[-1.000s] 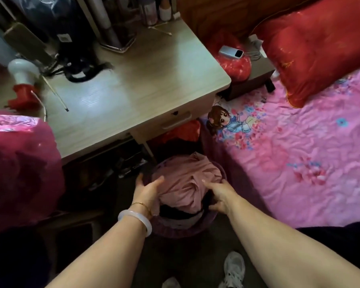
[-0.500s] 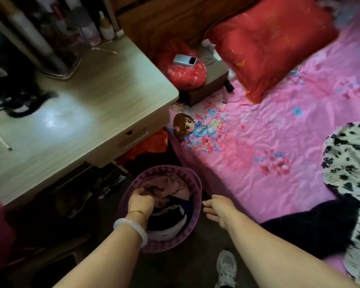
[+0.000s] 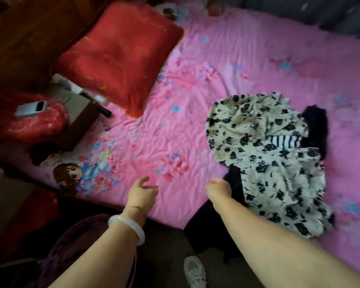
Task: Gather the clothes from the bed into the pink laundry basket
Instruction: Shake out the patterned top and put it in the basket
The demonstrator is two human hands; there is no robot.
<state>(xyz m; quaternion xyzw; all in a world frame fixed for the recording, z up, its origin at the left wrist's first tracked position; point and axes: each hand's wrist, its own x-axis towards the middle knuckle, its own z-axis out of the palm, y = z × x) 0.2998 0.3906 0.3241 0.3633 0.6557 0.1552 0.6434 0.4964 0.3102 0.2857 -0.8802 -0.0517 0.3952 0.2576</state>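
Your right hand (image 3: 219,189) grips the dark garment (image 3: 234,183) beside the floral top (image 3: 264,154); your left hand (image 3: 140,191) hovers loosely spread, holding nothing.

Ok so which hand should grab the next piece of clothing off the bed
The right hand: it is already at the dark garment beside the floral garment. The left hand hovers over bare pink sheet, farther from the pile.

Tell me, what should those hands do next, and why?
Probably the right hand should close on the dark garment it reaches at the bed's near edge. The floral garment lies partly over it, both are not yet gathered, and the left hand hovers free with fingers loosely curled.
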